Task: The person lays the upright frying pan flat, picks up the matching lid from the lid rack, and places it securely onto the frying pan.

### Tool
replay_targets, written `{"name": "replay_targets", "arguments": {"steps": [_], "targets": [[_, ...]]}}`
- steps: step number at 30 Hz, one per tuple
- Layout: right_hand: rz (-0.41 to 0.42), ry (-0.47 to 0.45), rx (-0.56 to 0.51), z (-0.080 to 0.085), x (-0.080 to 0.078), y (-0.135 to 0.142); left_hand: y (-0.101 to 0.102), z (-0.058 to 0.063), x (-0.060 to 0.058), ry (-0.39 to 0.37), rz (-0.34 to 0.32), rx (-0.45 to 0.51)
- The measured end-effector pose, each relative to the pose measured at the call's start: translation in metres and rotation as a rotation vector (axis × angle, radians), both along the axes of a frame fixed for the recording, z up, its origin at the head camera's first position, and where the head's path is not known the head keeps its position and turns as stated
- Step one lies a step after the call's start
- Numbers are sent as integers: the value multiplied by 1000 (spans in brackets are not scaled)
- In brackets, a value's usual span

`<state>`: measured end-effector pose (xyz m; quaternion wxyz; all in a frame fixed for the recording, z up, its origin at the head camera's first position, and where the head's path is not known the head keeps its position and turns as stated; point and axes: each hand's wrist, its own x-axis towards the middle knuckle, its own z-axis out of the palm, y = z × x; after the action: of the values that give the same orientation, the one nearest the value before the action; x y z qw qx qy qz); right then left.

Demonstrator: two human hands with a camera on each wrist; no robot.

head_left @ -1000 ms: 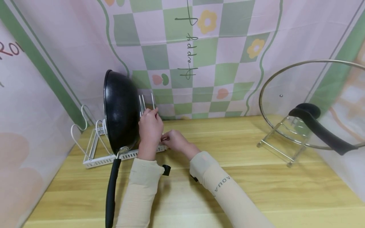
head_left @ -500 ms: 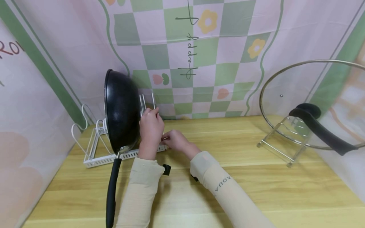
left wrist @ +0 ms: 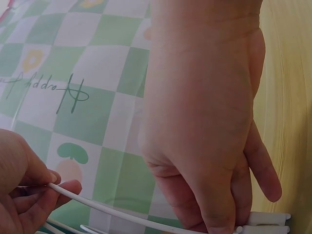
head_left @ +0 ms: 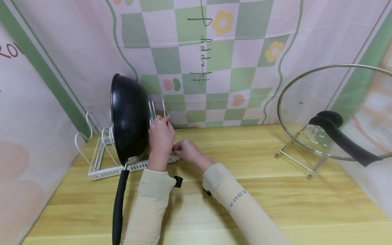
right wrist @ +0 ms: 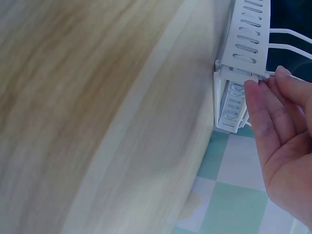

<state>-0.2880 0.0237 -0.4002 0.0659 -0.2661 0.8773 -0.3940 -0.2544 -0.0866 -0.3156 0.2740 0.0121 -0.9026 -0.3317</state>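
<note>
A white pot rack (head_left: 105, 173) stands at the left of the table, with a black wok (head_left: 130, 115) held on its side among its wire dividers. My left hand (head_left: 161, 136) pinches a white wire divider (left wrist: 117, 213) along its upper part. Low at the rack's right end, my right hand (head_left: 190, 151) has thumb and fingers at the foot of that wire. The right wrist view has the right hand (right wrist: 287, 131) with its thumb and fingertips gripping the wire's end beside the slotted rail (right wrist: 246, 44). In the head view, the left hand hides most of this divider.
The wok's black handle (head_left: 118, 207) sticks out toward the table's front edge. To the right, a large glass lid (head_left: 294, 102) leans on a small metal stand (head_left: 298, 161), with a black ladle-like utensil (head_left: 343, 136) there too. A checkered cloth (head_left: 220, 68) hangs behind.
</note>
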Motion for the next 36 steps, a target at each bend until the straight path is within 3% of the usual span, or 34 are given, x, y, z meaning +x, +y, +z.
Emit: {"name": "replay_targets", "arguments": {"steps": [8,36], "targets": [[-3,32,9,-2,-2,2,1,-1,-5,0,-13,1],[-24,11,4,-2,-9,8,10,-5,-9,26,20,5]]}}
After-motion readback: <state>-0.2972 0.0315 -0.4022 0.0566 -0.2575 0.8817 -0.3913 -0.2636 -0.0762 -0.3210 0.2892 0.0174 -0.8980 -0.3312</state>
